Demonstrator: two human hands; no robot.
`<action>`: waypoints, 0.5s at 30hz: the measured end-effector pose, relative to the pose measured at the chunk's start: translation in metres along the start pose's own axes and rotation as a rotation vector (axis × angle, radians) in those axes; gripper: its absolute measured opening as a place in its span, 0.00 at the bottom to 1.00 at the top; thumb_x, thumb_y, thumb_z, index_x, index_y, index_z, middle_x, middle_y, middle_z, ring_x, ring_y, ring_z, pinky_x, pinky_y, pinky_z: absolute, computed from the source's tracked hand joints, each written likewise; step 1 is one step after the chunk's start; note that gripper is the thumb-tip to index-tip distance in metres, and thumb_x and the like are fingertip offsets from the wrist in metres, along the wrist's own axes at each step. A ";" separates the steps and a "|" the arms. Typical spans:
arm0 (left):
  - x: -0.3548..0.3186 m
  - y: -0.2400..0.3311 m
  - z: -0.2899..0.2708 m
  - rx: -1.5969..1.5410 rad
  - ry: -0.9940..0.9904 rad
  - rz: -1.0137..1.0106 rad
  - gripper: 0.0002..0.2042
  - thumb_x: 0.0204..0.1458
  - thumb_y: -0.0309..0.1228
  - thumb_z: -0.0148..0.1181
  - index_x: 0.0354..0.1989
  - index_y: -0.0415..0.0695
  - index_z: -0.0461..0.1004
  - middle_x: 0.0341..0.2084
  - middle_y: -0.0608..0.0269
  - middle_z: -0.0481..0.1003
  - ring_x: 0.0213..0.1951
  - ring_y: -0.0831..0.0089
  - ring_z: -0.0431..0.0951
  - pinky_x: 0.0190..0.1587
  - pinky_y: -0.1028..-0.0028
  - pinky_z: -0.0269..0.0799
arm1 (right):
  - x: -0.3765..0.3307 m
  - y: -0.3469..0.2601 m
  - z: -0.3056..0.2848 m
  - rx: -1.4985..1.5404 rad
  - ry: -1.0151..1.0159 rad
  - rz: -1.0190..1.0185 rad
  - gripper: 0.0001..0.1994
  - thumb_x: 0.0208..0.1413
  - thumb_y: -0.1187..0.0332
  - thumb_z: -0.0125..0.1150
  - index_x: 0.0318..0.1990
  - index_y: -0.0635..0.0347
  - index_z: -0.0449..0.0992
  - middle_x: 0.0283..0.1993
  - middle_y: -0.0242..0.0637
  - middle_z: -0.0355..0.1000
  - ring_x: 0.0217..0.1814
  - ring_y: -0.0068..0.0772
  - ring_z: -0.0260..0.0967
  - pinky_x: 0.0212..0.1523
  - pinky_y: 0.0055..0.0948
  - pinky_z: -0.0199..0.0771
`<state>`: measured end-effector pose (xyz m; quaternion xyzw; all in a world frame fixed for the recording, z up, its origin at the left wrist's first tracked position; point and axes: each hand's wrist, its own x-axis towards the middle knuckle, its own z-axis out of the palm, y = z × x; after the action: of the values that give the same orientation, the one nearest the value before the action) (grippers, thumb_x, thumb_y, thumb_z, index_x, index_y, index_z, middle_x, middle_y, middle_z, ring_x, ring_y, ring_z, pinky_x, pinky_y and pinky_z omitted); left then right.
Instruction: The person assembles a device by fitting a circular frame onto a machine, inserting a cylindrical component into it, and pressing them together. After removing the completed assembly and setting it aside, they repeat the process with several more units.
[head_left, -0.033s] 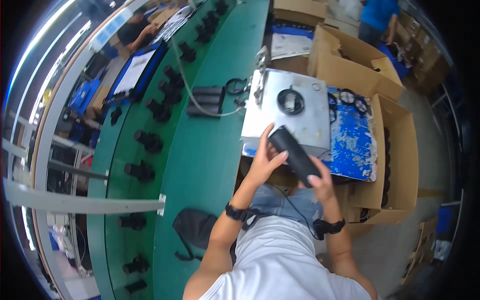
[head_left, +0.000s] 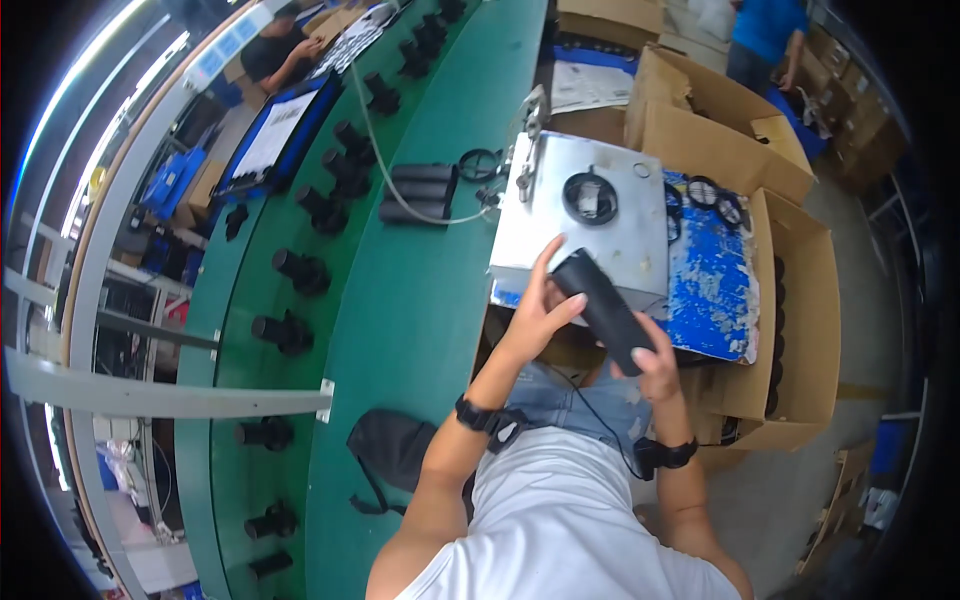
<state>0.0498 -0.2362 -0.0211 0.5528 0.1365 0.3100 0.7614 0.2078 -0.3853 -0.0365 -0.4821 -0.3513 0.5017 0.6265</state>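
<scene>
Green bench (head_left: 385,335) and cartons (head_left: 805,310) flank the black cylinder (head_left: 604,312).

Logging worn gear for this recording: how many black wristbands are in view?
2: one wristband on the wrist of the left hand, another on the wrist of the right hand. More may be hidden or too small to tell.

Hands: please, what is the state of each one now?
Left hand: holding the tube, far end.
Right hand: holding the same tube, near end.
</scene>
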 end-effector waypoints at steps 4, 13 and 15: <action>0.012 0.006 -0.008 -0.088 -0.098 0.178 0.35 0.54 0.35 0.58 0.68 0.44 0.49 0.52 0.51 0.70 0.51 0.66 0.73 0.55 0.70 0.66 | -0.006 -0.009 -0.004 0.209 -0.074 0.110 0.38 0.46 0.47 0.57 0.56 0.72 0.62 0.38 0.51 0.73 0.22 0.29 0.69 0.17 0.21 0.67; 0.014 -0.016 -0.009 -0.063 0.073 -0.190 0.19 0.63 0.36 0.46 0.59 0.43 0.63 0.43 0.61 0.70 0.43 0.79 0.71 0.40 0.79 0.72 | 0.000 -0.022 0.001 -0.709 0.232 -0.476 0.29 0.43 0.69 0.66 0.55 0.64 0.63 0.51 0.46 0.69 0.55 0.36 0.65 0.61 0.35 0.60; 0.008 -0.013 -0.015 -0.212 -0.010 -0.131 0.21 0.62 0.35 0.49 0.62 0.43 0.59 0.47 0.58 0.68 0.44 0.77 0.71 0.38 0.79 0.74 | 0.004 -0.032 -0.002 -0.335 0.341 -0.088 0.23 0.49 0.65 0.63 0.51 0.64 0.65 0.39 0.40 0.72 0.32 0.27 0.72 0.34 0.22 0.73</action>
<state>0.0521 -0.2221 -0.0376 0.4605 0.1351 0.2694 0.8349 0.2200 -0.3830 -0.0067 -0.6411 -0.3396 0.3200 0.6093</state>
